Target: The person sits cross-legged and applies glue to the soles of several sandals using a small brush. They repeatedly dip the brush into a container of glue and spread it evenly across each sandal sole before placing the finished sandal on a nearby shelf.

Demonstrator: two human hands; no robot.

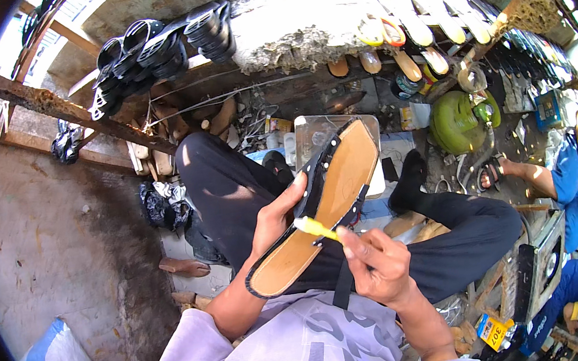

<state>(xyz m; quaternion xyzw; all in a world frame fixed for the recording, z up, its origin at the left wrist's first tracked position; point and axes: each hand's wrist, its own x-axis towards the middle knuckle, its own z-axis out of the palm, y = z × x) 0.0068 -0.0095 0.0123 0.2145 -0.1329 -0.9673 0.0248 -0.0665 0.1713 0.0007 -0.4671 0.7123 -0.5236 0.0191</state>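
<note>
My left hand [272, 219] grips tilted sandal [353, 169] | my right hand [378, 261] pinches yellow tool [320, 230], tip contact unclear | my legs [456, 236] flank both hands

The insole [350, 177] is tan, the straps [317, 183] white-dotted black, the tool [320, 229] yellow and white
</note>
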